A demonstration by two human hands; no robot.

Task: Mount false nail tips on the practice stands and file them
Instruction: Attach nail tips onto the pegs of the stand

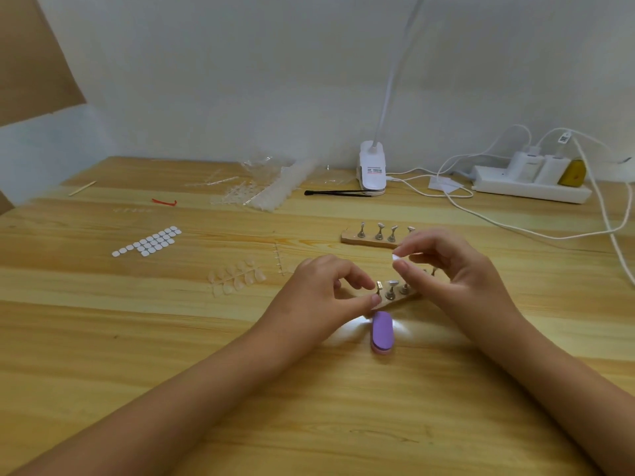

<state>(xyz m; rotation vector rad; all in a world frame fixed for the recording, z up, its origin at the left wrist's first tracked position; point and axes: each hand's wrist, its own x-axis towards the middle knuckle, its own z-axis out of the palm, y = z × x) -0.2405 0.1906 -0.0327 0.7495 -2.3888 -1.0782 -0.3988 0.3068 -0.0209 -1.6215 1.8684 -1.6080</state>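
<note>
Both hands are over the middle of the wooden bench (103,338). The left hand (330,286) has thumb and forefinger pinched on the end metal peg (379,287) of the near practice stand (395,300), the other fingers curled in. The right hand (446,266) hovers just above the same stand, thumb and forefinger tips nipping a small white piece (396,257); whether that is a nail tip or a sticky pad is too small to tell. The next peg along (391,290) stands upright between the two hands. Just nearer the person lies a purple file block (382,333), untouched, close to the stand's front edge. A second practice stand (372,239) sits farther back, its pegs upright, partly hidden by the right hand. To the left, a sprig of clear false nail tips (237,274) lies flat on the bench, and beyond it a sheet of white adhesive dots (147,242). At the back edge are a heap of clear plastic tips (268,187), black tweezers (336,193), a white clip lamp (372,170) and a power strip (529,188).
</note>
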